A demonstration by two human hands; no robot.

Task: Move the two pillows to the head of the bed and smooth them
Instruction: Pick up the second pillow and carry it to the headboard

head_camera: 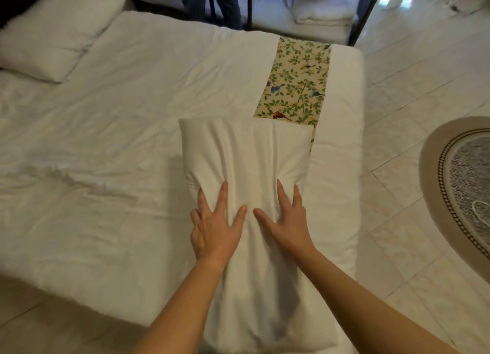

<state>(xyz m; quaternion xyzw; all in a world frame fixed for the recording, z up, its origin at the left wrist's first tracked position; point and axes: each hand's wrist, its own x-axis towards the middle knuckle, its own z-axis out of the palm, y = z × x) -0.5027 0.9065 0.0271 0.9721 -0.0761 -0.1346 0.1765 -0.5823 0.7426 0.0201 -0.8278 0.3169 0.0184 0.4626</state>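
The near pillow (246, 184) ran off the bottom edge and covered the lower end of the floral runner (294, 80), and both forearms were cropped there too. The far pillow (55, 33) was clipped by the left edge. A round rug (434, 168) was cut off at right, and a standing person's legs (212, 1) were cut off at top.

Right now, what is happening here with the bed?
A person is making the bed. The left hand and the right hand lie flat, fingers spread, on a white pillow near the patterned bed runner. A second pillow lies at the far left corner of the white bed.
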